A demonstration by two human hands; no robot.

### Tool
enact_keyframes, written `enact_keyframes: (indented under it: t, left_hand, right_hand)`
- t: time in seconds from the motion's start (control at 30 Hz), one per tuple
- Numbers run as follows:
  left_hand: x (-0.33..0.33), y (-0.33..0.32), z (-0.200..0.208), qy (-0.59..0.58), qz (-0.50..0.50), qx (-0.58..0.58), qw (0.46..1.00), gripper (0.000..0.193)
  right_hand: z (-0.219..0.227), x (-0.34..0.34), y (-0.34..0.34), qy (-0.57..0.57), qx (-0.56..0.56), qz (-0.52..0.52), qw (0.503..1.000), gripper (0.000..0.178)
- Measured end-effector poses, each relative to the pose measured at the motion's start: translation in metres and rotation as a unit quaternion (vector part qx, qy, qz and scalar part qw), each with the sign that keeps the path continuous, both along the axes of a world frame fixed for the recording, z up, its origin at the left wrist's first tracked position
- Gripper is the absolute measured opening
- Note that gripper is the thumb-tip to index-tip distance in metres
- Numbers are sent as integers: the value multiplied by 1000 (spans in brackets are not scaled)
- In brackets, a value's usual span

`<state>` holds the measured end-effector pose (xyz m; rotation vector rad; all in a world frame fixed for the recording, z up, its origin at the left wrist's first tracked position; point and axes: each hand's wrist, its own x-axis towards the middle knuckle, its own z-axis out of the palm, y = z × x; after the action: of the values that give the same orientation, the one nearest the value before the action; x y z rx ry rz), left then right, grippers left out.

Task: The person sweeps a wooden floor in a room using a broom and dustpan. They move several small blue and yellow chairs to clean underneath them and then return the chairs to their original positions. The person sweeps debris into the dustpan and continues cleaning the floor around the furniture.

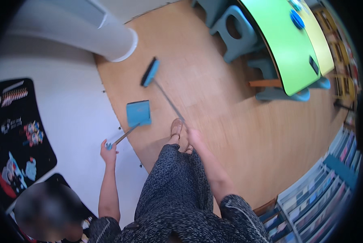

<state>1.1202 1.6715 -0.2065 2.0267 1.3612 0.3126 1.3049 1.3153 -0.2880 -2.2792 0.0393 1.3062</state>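
Wood-toned floor (218,137): beneath your broom (151,73) and dustpan (138,113)
Left hand (108,153): you grasp the dustpan's handle
Right hand (195,137): you clasp the broom's handle
Handling: probably light, stiff; grip handles near upper ends

dark, white-flecked clothing (173,182); short matching sleeves (239,207); brown strapped shoe (176,128)

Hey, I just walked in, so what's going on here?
A person is holding cleaning tools over a wood-coloured floor. Their left hand grips the handle of a blue dustpan, and their right hand grips a long-handled broom. The broom's head is apart from the dustpan, a little farther from the person, near a white pillar. Off to the right stands a green table with a dark phone on it.
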Motion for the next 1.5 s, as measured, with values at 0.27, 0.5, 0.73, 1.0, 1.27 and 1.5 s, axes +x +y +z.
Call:
enact_keyframes:
  t: [0.27,0.5,0.73,1.0,1.27,1.5]
  left_hand:
    - [-8,-9,26,191,54,-193,961,23]
    - [36,-20,12,193,48,-179,963,15]
    - [45,-33,15,190,52,-160,967,22]
    - [55,-30,17,168,117,-213,955,19]
    - [75,-41,49,159,65,-210,963,19]
    - [73,-88,54,132,19,-210,969,17]
  right_hand:
    - [-33,-47,-99,-44,-39,-46,997,49]
    - [29,-241,-342,67,-224,-240,942,49]
    - [121,-266,-304,38,-298,-223,927,48]
    - [103,-256,-208,-47,-188,-198,961,46]
    - [88,-297,-325,9,-268,-76,960,56]
    - [133,-331,-432,53,-394,-106,912,54]
